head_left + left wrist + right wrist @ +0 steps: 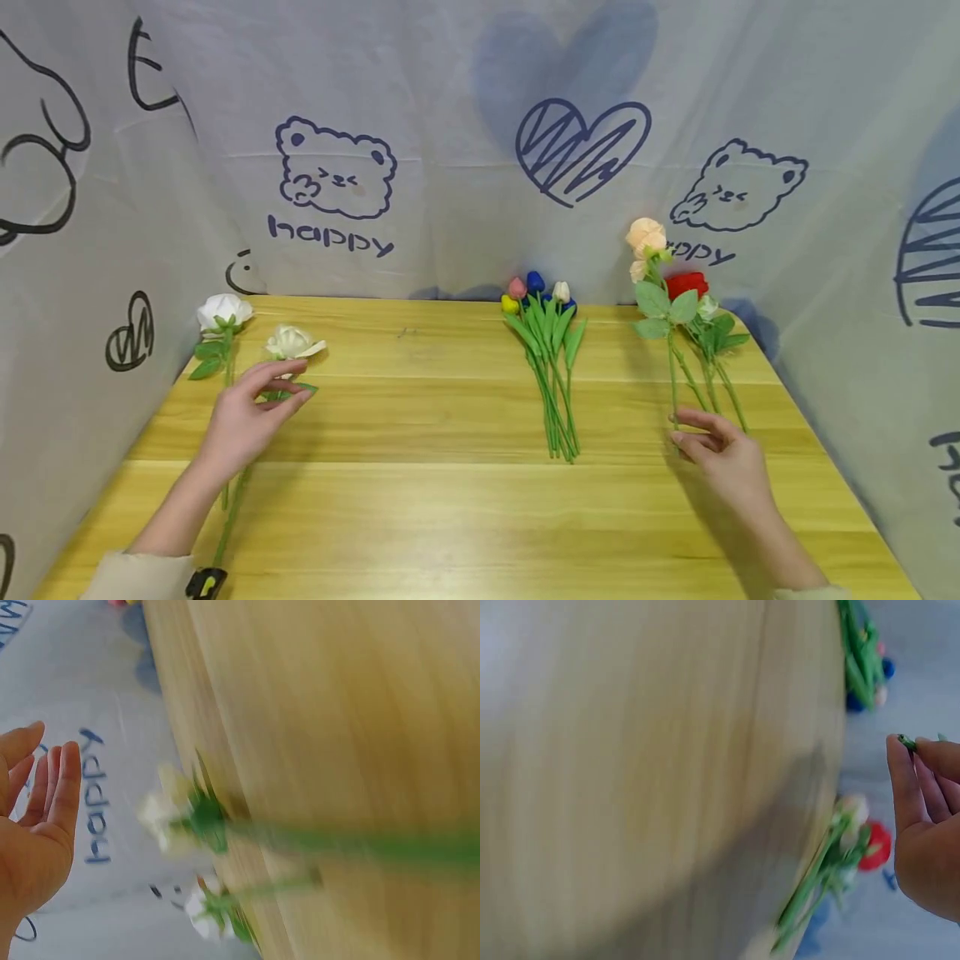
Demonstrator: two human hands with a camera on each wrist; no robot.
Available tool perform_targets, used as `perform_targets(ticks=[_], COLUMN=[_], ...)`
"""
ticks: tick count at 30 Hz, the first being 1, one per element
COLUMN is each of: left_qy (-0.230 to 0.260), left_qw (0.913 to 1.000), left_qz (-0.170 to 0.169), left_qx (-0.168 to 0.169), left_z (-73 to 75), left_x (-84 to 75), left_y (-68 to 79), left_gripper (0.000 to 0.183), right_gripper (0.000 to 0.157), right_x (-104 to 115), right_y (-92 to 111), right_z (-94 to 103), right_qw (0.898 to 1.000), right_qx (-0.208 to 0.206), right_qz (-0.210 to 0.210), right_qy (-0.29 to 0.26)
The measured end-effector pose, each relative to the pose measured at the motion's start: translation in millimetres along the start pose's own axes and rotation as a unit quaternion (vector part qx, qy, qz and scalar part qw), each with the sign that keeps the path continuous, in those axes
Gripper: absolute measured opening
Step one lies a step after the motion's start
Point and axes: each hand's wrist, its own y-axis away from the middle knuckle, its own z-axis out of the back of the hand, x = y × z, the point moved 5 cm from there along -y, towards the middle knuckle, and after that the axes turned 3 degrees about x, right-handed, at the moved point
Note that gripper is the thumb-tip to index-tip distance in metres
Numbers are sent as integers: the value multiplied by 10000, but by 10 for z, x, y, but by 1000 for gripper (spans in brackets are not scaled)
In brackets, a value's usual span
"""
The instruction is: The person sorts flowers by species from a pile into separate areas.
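My right hand [727, 467] pinches the lower stem of a peach artificial flower [647, 237] between thumb and fingertips. The flower stands upright, its bloom in front of the back curtain. In the right wrist view the cut stem end [907, 742] pokes out from between the fingertips. My left hand [246, 417] hovers over a cream-white flower [291, 342], partly covering its leaves and stem. The left wrist view shows the left fingers [67, 780] extended, with nothing between them and the thumb. Just left of it lies a white rose [225, 312].
A bunch of artificial tulips [551, 325] in several colours lies at the table's back middle. Behind the peach flower lie a red flower [687, 284] and a small whitish flower [708, 308]. A printed curtain [450, 208] surrounds the wooden table [420, 517].
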Motion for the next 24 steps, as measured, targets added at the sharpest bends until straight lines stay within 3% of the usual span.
perform_targets(ticks=[5, 12, 17, 24], left_qy=[-408, -814, -1046, -1075], left_qw=[9981, 9916, 9866, 9772], left_qz=[-46, -194, -60, 194], left_qx=[461, 986, 1249, 1821], left_z=[174, 294, 312, 269], left_x=[190, 432, 579, 721], left_y=[97, 222, 292, 358], left_gripper=[41, 42, 42, 52], right_gripper=[41, 39, 39, 44], right_x=[-190, -389, -498, -557], right_y=[8, 8, -23, -46], right_z=[291, 642, 764, 782], right_qw=[9976, 9876, 9881, 9898], right_qx=[-30, -171, -197, -74], right_qz=[-311, -329, -286, -408], right_qy=[622, 1525, 1501, 1360])
